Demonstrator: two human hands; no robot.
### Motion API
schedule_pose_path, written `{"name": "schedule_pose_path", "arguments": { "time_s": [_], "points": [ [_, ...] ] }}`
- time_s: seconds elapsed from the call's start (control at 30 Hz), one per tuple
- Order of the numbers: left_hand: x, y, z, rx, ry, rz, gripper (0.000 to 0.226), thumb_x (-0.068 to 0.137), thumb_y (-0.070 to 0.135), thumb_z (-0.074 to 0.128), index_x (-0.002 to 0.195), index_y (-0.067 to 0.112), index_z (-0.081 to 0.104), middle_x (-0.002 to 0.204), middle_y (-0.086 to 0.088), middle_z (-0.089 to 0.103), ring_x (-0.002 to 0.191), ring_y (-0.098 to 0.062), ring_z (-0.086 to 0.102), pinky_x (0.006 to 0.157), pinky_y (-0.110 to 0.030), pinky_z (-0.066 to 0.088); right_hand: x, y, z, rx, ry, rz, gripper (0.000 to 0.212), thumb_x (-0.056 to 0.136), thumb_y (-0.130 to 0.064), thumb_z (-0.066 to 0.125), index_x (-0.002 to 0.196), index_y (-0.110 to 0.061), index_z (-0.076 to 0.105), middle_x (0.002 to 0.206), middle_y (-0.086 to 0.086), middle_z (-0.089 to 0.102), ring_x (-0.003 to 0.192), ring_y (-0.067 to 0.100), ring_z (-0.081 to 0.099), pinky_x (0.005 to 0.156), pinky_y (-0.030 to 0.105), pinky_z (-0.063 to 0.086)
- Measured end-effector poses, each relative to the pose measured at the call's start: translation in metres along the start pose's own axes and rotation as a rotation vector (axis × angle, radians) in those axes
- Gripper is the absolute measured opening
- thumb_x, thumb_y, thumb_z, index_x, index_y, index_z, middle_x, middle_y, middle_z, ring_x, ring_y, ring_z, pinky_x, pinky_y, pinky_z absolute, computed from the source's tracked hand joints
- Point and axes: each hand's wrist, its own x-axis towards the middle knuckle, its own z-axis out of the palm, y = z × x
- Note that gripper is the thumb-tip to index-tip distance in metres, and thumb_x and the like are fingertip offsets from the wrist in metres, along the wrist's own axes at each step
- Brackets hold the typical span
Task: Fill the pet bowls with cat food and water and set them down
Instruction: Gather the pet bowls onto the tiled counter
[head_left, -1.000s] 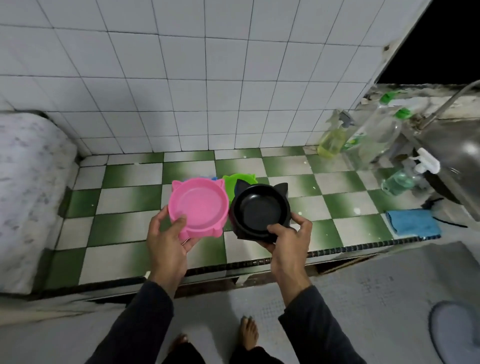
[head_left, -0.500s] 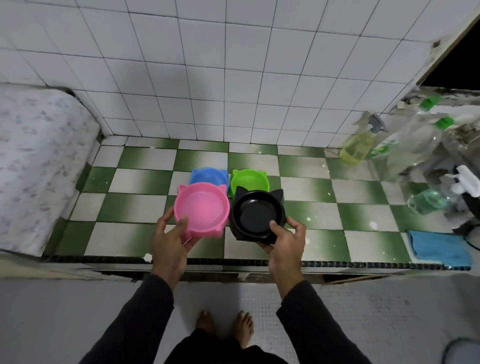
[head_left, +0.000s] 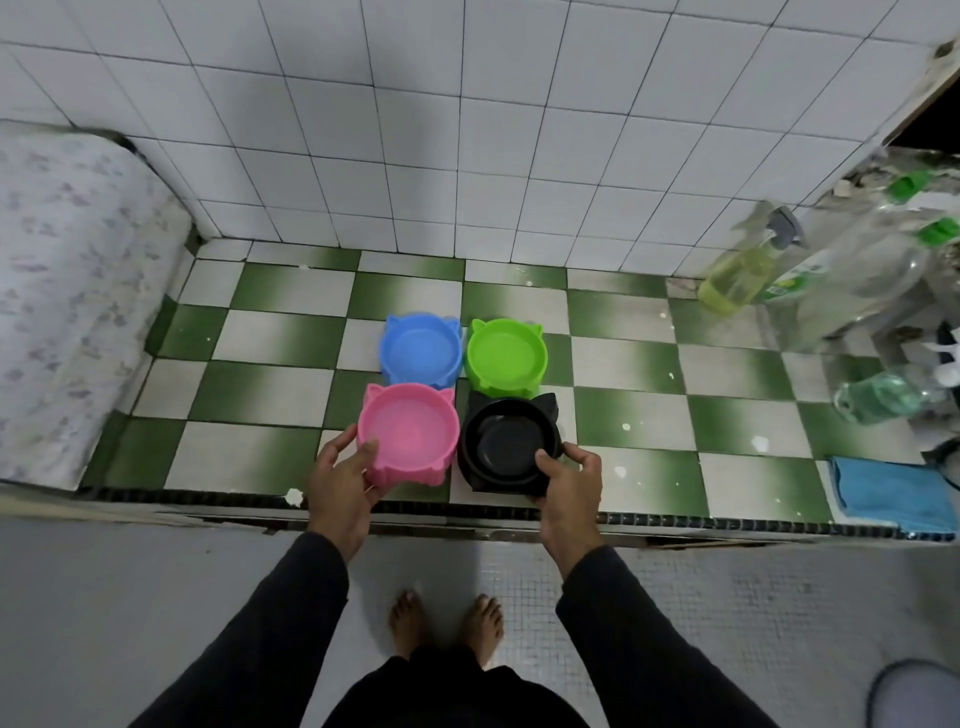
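Note:
Several cat-eared pet bowls stand in a square on the green and white checked counter (head_left: 639, 374). The blue bowl (head_left: 421, 349) and the green bowl (head_left: 505, 355) sit at the back, side by side. My left hand (head_left: 343, 480) grips the near rim of the pink bowl (head_left: 408, 434), thumb inside. My right hand (head_left: 569, 480) grips the near rim of the black bowl (head_left: 509, 441), thumb over the edge. Both front bowls are low on the counter near its front edge. All the bowls look empty.
Spray bottles (head_left: 737, 275) and clear plastic bottles (head_left: 852, 280) crowd the counter's right end. A blue cloth (head_left: 891, 491) lies at the front right. A floral-covered bulk (head_left: 67, 291) stands at the left. White wall tiles rise behind. My bare feet (head_left: 447, 626) are below.
Both hands lowered the pink and black bowls toward the counter, in front of the blue and green ones. The view tilted down and left, uncovering the blue bowl.

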Motion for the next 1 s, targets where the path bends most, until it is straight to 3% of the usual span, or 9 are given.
{"name": "schedule_pose_path", "arguments": {
  "time_s": [0.13,0.27,0.43,0.53,0.6,0.83,1.0],
  "points": [
    [0.012,-0.01,-0.003,0.043,0.027,-0.035,0.045,0.099,0.012,0.067,0.142,0.021,0.058,0.139,-0.012,0.059,0.116,-0.04,0.066,0.079,-0.047,0.063,0.014,0.012,-0.002,0.013,0.004,0.023,0.041,0.083,0.003,0.071,0.112,-0.023,0.056,0.121,0.015,0.065,0.109,0.029,0.068,0.095,0.052,0.057],
    [0.02,-0.017,-0.004,0.05,0.033,-0.057,0.05,0.097,0.006,0.067,0.144,0.019,0.055,0.141,-0.014,0.058,0.116,-0.037,0.065,0.071,-0.039,0.064,0.025,0.018,-0.002,0.01,0.003,0.035,0.044,0.085,0.004,0.071,0.116,-0.023,0.054,0.121,0.014,0.064,0.109,0.03,0.068,0.095,0.053,0.057],
    [0.024,-0.02,-0.005,0.153,0.031,-0.026,0.054,0.094,0.004,0.07,0.144,0.018,0.055,0.14,-0.013,0.056,0.115,-0.038,0.067,0.09,-0.055,0.061,0.034,0.019,-0.002,-0.044,0.004,0.021,0.047,0.086,0.001,0.071,0.121,-0.023,0.051,0.122,0.009,0.061,0.114,0.026,0.064,0.102,0.052,0.053],
    [0.027,-0.022,-0.007,0.281,0.077,0.025,0.056,0.093,0.003,0.071,0.146,0.016,0.055,0.134,-0.011,0.061,0.11,-0.033,0.069,0.09,-0.053,0.061,0.035,0.019,-0.001,-0.117,0.014,-0.026,0.047,0.088,-0.001,0.072,0.127,-0.018,0.052,0.12,0.004,0.06,0.114,0.023,0.061,0.104,0.043,0.051],
    [0.029,-0.024,-0.008,0.383,0.091,0.068,0.058,0.094,0.006,0.071,0.148,0.015,0.053,0.128,-0.012,0.068,0.106,-0.03,0.071,0.095,-0.054,0.059,0.033,0.017,-0.001,-0.226,0.046,-0.077,0.044,0.09,-0.005,0.072,0.128,-0.013,0.053,0.116,0.001,0.058,0.111,0.02,0.059,0.097,0.033,0.05],
    [0.035,-0.022,-0.003,0.618,0.112,0.149,0.045,0.099,0.019,0.067,0.143,0.017,0.058,0.119,-0.01,0.073,0.106,-0.03,0.071,0.094,-0.056,0.059,0.039,0.01,-0.004,-0.555,0.132,-0.209,0.025,0.095,-0.021,0.068,0.116,-0.008,0.069,0.099,-0.001,0.065,0.093,0.017,0.059,0.081,0.025,0.041],
    [0.041,-0.02,-0.003,0.722,0.084,0.164,0.04,0.1,0.014,0.062,0.14,0.016,0.06,0.117,-0.012,0.073,0.106,-0.031,0.071,0.091,-0.058,0.06,0.046,0.009,-0.004,-0.714,0.133,-0.27,0.019,0.094,-0.024,0.068,0.102,-0.008,0.076,0.095,0.007,0.074,0.092,0.026,0.066,0.085,0.032,0.05]
  ]
}}
